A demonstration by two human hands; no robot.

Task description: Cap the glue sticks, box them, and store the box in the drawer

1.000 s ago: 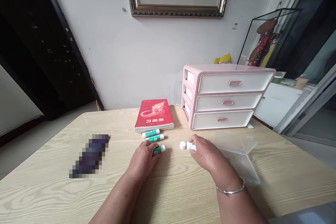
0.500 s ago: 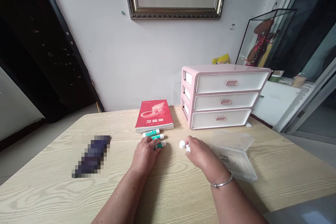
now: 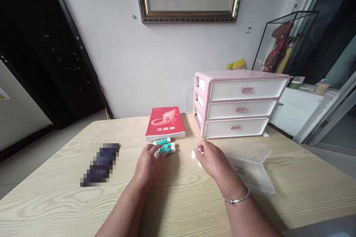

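Three green-and-white glue sticks lie side by side in front of the red book: the far glue stick (image 3: 162, 141), the middle glue stick (image 3: 167, 146) and the near glue stick (image 3: 168, 150). My left hand (image 3: 147, 161) has its thumb and fingers closed about the left ends of the nearer two, partly covering them. To their right, my right hand (image 3: 213, 159) pinches at a small white cylindrical cap (image 3: 194, 154). Another small white piece (image 3: 200, 164) shows below my right thumb, mostly hidden by the hand.
The red book (image 3: 166, 122) lies near the wall. Behind my right hand stands a pink-and-white drawer unit (image 3: 241, 110). A clear plastic box (image 3: 257, 176) lies with its lid open beside my right wrist. At left is a dark pixelated object (image 3: 100, 164); a grey surface (image 3: 328, 227) shows at lower right.
My left hand has drawn back a little to the left, uncovering more of the glue sticks. My right thumb and fingers have moved onto the left white cap. The view has shifted slightly.
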